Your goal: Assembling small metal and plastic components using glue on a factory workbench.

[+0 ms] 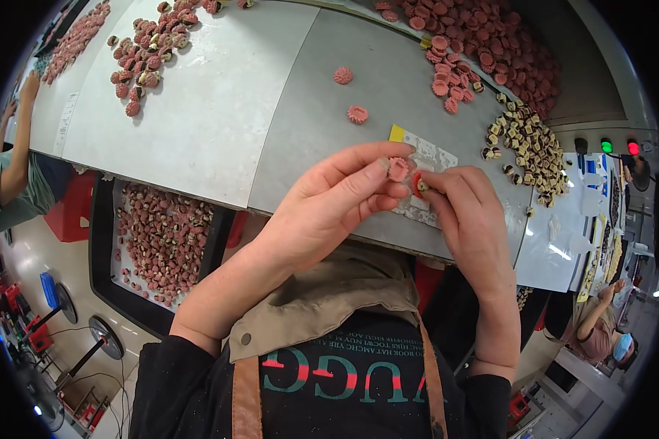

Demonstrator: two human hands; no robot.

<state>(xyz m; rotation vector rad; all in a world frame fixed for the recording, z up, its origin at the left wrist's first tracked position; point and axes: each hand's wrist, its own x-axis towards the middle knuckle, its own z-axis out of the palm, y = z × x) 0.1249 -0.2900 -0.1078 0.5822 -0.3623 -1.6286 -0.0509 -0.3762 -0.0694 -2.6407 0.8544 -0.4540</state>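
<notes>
My left hand pinches a small pink round piece with a scalloped rim between thumb and fingertips, its recessed side showing. Close beside it, my right hand is closed at the fingertips on a small cream-and-dark piece with a red edge around it, partly covered by the fingers. Under both hands lies a white patterned card with a yellow end. Two loose pink pieces, one farther off and another nearer, rest on the grey table.
Pink pieces heap at the far right, with cream-and-dark pieces beside them. Assembled pieces lie at far left. A black tray of finished pieces stands below the table's left edge. Other people work at both sides.
</notes>
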